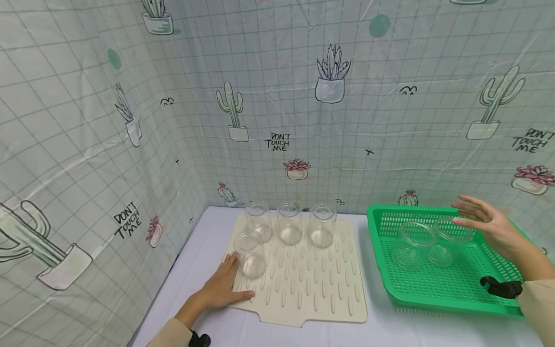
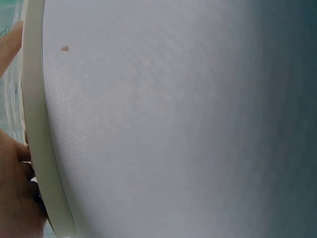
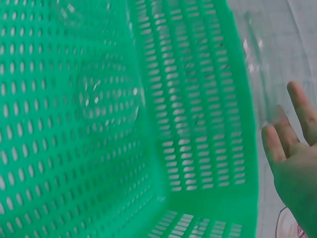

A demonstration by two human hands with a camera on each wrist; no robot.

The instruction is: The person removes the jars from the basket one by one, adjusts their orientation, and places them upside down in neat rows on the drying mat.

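Observation:
My left hand [image 1: 218, 285] rests on the left edge of a cream ribbed drying mat [image 1: 314, 289], fingers stretched along the side of an upright clear glass [image 1: 251, 258] and the thumb spread over the ribs. In the left wrist view, the thick pale mat edge [image 2: 37, 114] runs beside the fingers. My right hand [image 1: 498, 231] is over a green plastic basket [image 1: 433, 301], holding nothing, its fingers extended close to the rim of a clear glass [image 1: 444, 246]. Another clear glass [image 1: 409, 248] stands to its left in the basket.
Three clear glasses, left [image 1: 258, 224], middle [image 1: 289, 226] and right [image 1: 322, 229], stand in a row along the mat's back. A white cloth [image 1: 182, 270] covers the table. Cactus-printed fabric walls [image 1: 260, 159] close off the back and left.

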